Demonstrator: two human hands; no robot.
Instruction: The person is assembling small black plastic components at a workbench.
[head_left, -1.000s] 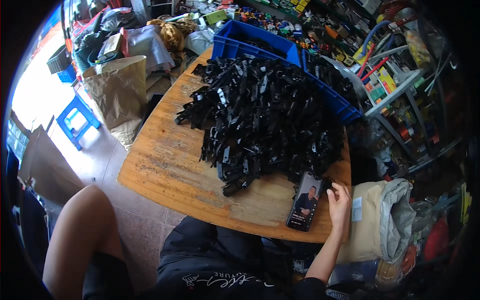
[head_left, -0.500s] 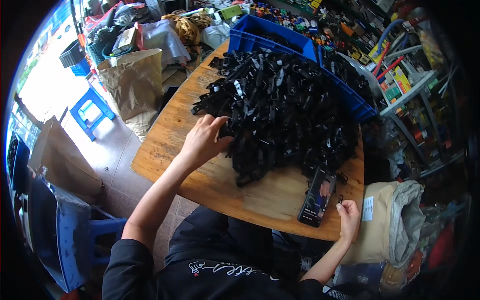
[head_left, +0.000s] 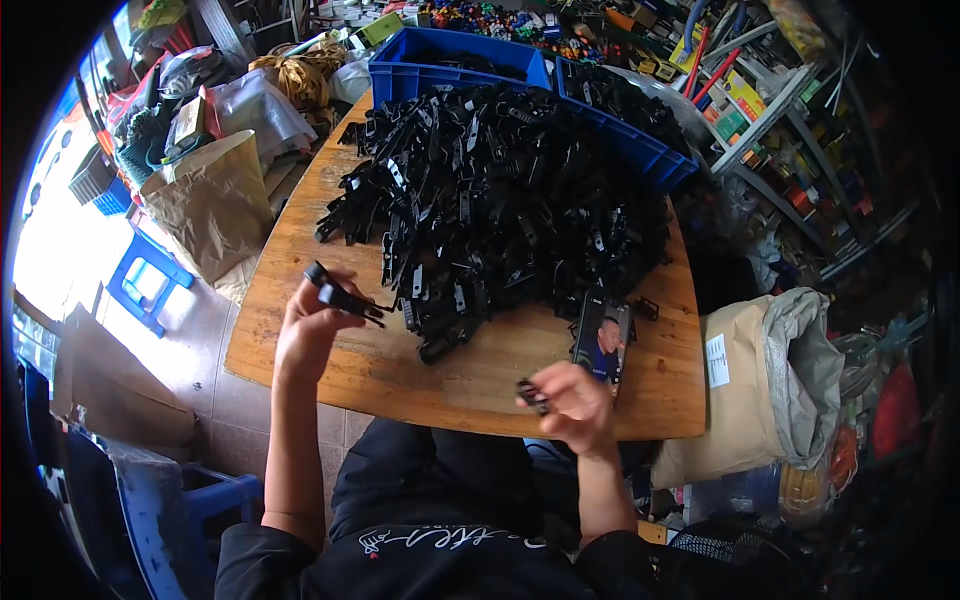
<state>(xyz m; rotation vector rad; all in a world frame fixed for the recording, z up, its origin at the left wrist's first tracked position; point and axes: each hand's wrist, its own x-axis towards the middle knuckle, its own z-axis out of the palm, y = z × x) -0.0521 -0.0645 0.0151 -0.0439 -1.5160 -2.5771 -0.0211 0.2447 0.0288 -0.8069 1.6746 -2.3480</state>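
A long black plastic part (head_left: 345, 299) is pinched in my left hand (head_left: 306, 332), raised over the left side of the wooden table (head_left: 480, 388). My right hand (head_left: 577, 410) is near the table's front edge, its fingers closed on a small black clip-like piece (head_left: 533, 397). The hands are apart, and the two pieces do not touch. A big heap of similar black plastic parts (head_left: 510, 200) covers the far half of the table. Just beyond my right hand a phone (head_left: 598, 335) with a lit screen lies against the heap; the hand hides its lower end.
Two blue crates (head_left: 460, 78) with black parts stand behind the heap. Right of the table is a large paper sack (head_left: 745, 400); a metal rack (head_left: 790, 120) rises beyond. To the left are a brown paper bag (head_left: 215, 205), a blue stool (head_left: 145, 280) and another blue stool (head_left: 215, 500).
My left hand has come back from the heap's edge with a long black part. My right hand has moved leftward with its small piece, now in front of the phone. The view has shifted.
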